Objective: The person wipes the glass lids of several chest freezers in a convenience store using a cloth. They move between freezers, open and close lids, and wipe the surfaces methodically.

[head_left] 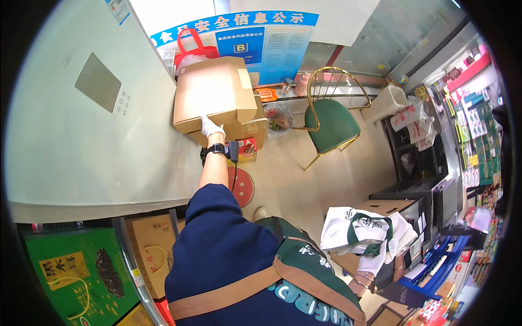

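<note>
Box (pixel 209 89) fwd of/against L hand (pixel 212 127), grip unclear; bag (pixel 338 229) in closed R hand (pixel 374 264)

Left arm (pixel 213 173): stretched forward, sleeved in navy, forearm bared; left wrist (pixel 217 149) banded in black; left hand (pixel 212 126) gloved in white. Right hand (pixel 373 263): gloved in white, held out rightward, partly hidden.

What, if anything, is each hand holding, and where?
Left hand touches cardboard box at near edge; grip unclear. Right hand holds white bag near its green handles.
</note>
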The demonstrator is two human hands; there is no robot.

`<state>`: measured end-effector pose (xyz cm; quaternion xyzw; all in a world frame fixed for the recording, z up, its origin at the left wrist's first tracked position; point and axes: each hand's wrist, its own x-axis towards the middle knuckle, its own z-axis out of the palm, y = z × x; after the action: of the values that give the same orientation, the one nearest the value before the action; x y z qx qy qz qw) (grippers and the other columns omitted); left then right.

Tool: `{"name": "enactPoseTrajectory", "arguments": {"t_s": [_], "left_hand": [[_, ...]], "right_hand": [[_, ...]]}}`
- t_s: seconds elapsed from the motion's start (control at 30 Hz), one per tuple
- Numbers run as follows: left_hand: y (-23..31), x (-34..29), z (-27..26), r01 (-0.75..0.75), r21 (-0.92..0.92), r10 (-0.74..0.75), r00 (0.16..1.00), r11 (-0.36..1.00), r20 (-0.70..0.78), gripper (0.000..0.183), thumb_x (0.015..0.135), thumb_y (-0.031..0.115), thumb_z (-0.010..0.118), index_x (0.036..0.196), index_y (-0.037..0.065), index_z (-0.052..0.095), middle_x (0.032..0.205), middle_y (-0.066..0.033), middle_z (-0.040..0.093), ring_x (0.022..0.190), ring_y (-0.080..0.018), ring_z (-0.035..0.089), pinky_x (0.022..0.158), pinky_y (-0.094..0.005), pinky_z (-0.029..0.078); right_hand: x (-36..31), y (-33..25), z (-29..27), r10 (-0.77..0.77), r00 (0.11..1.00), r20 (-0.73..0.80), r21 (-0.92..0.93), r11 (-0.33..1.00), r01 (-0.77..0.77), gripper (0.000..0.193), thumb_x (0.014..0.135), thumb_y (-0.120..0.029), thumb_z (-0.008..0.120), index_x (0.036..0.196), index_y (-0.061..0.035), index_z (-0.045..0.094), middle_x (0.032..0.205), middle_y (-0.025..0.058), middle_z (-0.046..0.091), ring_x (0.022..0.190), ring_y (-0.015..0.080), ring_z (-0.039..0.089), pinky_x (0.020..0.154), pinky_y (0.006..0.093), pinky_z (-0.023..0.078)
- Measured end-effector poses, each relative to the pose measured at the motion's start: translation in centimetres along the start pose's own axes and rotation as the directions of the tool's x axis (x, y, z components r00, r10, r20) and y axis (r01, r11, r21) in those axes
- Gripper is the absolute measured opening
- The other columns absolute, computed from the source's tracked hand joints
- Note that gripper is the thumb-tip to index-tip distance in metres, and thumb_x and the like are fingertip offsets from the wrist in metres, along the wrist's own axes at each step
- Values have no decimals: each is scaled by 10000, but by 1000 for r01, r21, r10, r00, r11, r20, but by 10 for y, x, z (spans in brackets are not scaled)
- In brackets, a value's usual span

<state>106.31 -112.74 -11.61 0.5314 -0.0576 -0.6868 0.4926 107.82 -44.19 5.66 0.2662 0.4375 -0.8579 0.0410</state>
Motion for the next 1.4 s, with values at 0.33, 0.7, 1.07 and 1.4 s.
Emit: {"name": "enactPoseTrajectory", "arguments": {"t_s": [0.33, 0.7, 1.07, 1.4], "left_hand": [[19, -23, 1, 15, 13, -17, 974, 1000, 228, 811, 804, 684, 583, 1441, 214, 406, 1428, -26, 466, 1298, -243, 428, 1069, -544, 307], [-17, 3, -19, -100, 46, 88, 972, 994, 219, 870, 767, 645, 673, 1426, 145, 404, 1386, -68, 491, 1231, -279, 478, 1003, -496, 411], [-48, 30, -100, -295, 728, 218, 955, 619, 201, 660, 858, 631, 607, 987, -15, 578, 944, -94, 612, 787, -226, 514, 754, -383, 465], [-343, -119, -289, -811, -565, -978, -36, 149, -205, 504, 891, 528, 547, 1096, 89, 684, 1114, -161, 674, 1078, -333, 621, 896, -437, 477]], "right_hand": [[-6, -3, -29, -23, 1000, -8, 82, 996, 24, 378, 956, -237, 595, 1286, -56, 558, 1260, 83, 608, 1148, 230, 576, 995, 365, 458], [-40, 0, -27, 12, 1000, 18, 82, 997, -14, 383, 980, -264, 555, 1312, -73, 548, 1293, 71, 595, 1169, 227, 569, 1002, 363, 456], [-60, -5, -81, 34, 996, 85, 252, 966, -55, 468, 994, -295, 509, 1401, -68, 461, 1406, 102, 505, 1289, 287, 480, 1102, 433, 365], [22, -9, -174, -236, 938, -255, 441, 835, 330, 304, 958, -150, 580, 1246, -56, 570, 1200, 80, 628, 1085, 225, 609, 945, 366, 498]]}}
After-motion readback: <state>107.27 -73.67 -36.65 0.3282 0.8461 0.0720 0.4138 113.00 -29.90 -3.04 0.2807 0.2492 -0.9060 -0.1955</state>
